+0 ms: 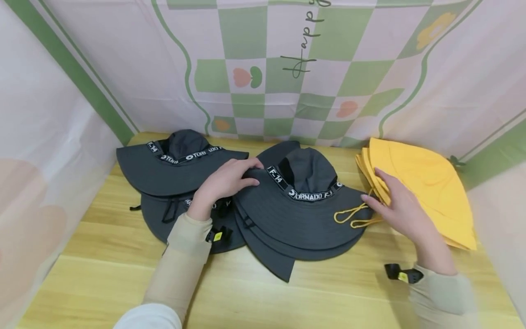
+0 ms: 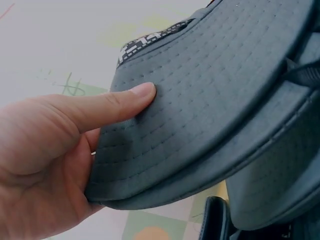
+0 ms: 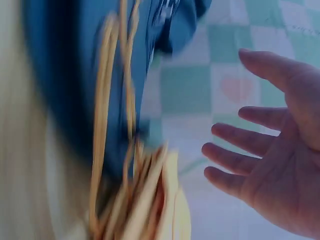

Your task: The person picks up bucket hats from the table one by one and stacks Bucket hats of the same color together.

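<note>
A stack of dark grey bucket hats (image 1: 304, 219) with a lettered band lies mid-table. My left hand (image 1: 223, 183) pinches its left brim; in the left wrist view the thumb (image 2: 125, 102) presses on the stitched brim (image 2: 200, 100), the other fingers partly hidden beneath. At the right lies a stack of yellow hats (image 1: 427, 187), its yellow cords (image 1: 351, 214) trailing over the grey brim. My right hand (image 1: 404, 210) hovers between the grey brim and the yellow stack. The right wrist view shows its fingers (image 3: 245, 140) spread, with nothing held.
More dark grey hats (image 1: 176, 173) overlap each other on the left, with black cords loose at their brims. The wooden table (image 1: 328, 292) extends in front. A green and white checked cloth (image 1: 246, 41) hangs behind it, and pale cloth walls stand at both sides.
</note>
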A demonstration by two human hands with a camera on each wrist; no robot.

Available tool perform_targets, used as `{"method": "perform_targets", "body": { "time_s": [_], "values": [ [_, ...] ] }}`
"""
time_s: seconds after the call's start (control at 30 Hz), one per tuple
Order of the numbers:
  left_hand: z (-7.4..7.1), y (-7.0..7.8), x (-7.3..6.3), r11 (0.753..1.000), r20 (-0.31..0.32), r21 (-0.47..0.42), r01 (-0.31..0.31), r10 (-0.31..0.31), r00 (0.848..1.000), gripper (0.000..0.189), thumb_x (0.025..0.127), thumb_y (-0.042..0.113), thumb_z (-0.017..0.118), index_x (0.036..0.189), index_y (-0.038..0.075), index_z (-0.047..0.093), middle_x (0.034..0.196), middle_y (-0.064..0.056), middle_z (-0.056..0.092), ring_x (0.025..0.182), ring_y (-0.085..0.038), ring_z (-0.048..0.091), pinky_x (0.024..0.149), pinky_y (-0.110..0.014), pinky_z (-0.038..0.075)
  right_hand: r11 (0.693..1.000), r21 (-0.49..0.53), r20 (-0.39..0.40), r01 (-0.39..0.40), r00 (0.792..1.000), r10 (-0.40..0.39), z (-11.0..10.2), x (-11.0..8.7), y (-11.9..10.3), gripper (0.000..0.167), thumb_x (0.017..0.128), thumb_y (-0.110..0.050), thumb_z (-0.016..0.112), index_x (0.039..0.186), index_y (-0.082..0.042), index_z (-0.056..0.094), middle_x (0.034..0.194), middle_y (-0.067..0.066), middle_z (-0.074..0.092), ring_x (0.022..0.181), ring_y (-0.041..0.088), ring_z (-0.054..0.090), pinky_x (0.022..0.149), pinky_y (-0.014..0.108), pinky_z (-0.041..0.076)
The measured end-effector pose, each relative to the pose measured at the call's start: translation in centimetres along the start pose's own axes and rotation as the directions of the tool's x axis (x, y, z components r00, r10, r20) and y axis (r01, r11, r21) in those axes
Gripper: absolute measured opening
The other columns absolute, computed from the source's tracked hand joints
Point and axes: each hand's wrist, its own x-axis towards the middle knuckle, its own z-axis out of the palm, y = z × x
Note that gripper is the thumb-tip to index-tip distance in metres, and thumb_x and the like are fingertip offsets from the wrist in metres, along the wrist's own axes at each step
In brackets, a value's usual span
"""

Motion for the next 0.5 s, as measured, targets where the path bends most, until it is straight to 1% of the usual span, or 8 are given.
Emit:
{"method": "perform_targets", "body": {
  "time_s": [0.1,0.17,0.23,0.33,0.4,0.47,0.5],
  "values": [
    [-0.2,0.2,-0.2,1.0,-0.026,-0.012,-0.028,0.028,0.999,0.03,0.098,0.025,0.066,0.127,0.019,0.062,0.129,-0.001,0.067,0.118,-0.021,0.063,0.101,-0.04,0.049,0.998,0.067,-0.033,0.013,0.999,-0.011,0.9,1.1,-2.0,0.076,0.095,-0.026,0.07,0.154,0.002,0.032,0.147,0.033,0.045,0.135,0.054,0.04,0.105,0.068,0.033],
    [-0.4,0.4,-0.5,0.999,-0.048,-0.016,-0.05,0.049,0.998,0.029,0.098,0.025,0.066,0.126,0.019,0.062,0.127,0.0,0.067,0.116,-0.02,0.063,0.1,-0.04,0.05,0.995,0.101,-0.038,0.004,0.999,0.0,1.5,1.8,-2.8,0.075,0.096,-0.028,0.068,0.155,0.0,0.03,0.148,0.032,0.046,0.137,0.052,0.04,0.107,0.067,0.032],
    [-0.6,0.5,-0.7,0.997,-0.071,-0.021,-0.071,0.069,0.995,0.028,0.098,0.024,0.066,0.125,0.019,0.063,0.125,0.0,0.068,0.113,-0.019,0.064,0.098,-0.039,0.05,0.992,0.127,-0.025,-0.024,0.999,0.028,1.9,2.3,-3.3,0.078,0.098,-0.031,0.065,0.158,-0.002,0.025,0.149,0.031,0.044,0.139,0.052,0.038,0.108,0.067,0.031],
    [-1.1,0.7,-1.1,0.995,-0.104,-0.028,-0.092,0.089,0.991,0.029,0.097,0.023,0.066,0.125,0.018,0.064,0.125,-0.001,0.068,0.113,-0.019,0.065,0.098,-0.039,0.051,0.988,0.137,0.002,-0.072,0.997,0.073,2.5,2.8,-3.5,0.08,0.1,-0.035,0.061,0.16,-0.003,0.017,0.148,0.032,0.045,0.138,0.053,0.039,0.107,0.068,0.032],
    [-1.4,0.7,-1.3,0.994,-0.126,-0.031,-0.103,0.098,0.987,0.028,0.097,0.022,0.067,0.125,0.017,0.064,0.124,-0.001,0.069,0.112,-0.018,0.065,0.098,-0.039,0.051,0.988,0.132,-0.006,-0.085,0.996,0.087,2.9,3.0,-3.4,0.08,0.101,-0.035,0.06,0.159,-0.002,0.017,0.142,0.031,0.051,0.133,0.051,0.045,0.103,0.065,0.037],
    [-1.6,0.5,-1.5,0.993,-0.148,-0.029,-0.116,0.111,0.983,0.028,0.097,0.022,0.067,0.124,0.017,0.065,0.123,-0.002,0.069,0.111,-0.018,0.065,0.098,-0.039,0.051,0.99,0.122,-0.037,-0.073,0.996,0.078,3.4,3.2,-3.2,0.076,0.101,-0.033,0.061,0.157,0.002,0.023,0.128,0.028,0.06,0.122,0.047,0.055,0.095,0.052,0.045],
    [-1.8,0.4,-1.6,0.992,-0.157,-0.029,-0.121,0.115,0.981,0.027,0.097,0.022,0.067,0.123,0.017,0.065,0.123,-0.001,0.069,0.111,-0.018,0.065,0.098,-0.039,0.05,0.991,0.117,-0.06,-0.061,0.996,0.068,3.6,3.3,-3.1,0.073,0.1,-0.031,0.062,0.155,0.004,0.028,0.119,0.026,0.062,0.115,0.044,0.058,0.09,0.047,0.046]
  ]
}}
